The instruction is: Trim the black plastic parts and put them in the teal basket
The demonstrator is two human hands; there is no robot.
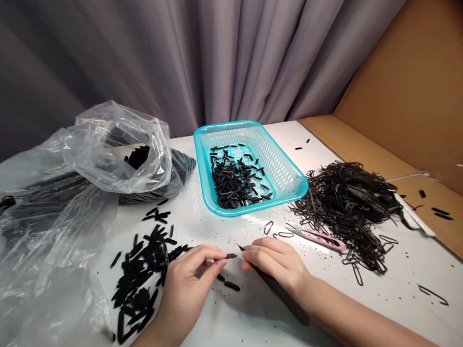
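Grip of left hand [186,290] pinches one small black plastic piece [231,256] just above white surface [242,329]. Right hand [276,263] grip closed round one long black pointed tool [285,296]; one teal plastic basket [256,208] behind.

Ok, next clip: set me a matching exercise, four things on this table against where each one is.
Things:
1. teal basket
2. pink snips
3. black pointed tool
4. single black piece

Places:
A. held in the right hand
B. pinched in the left hand
C. lying flat beside the pile of black loops
D. mid-table, beyond both hands

Pairs: 1-D, 2-C, 3-A, 4-B
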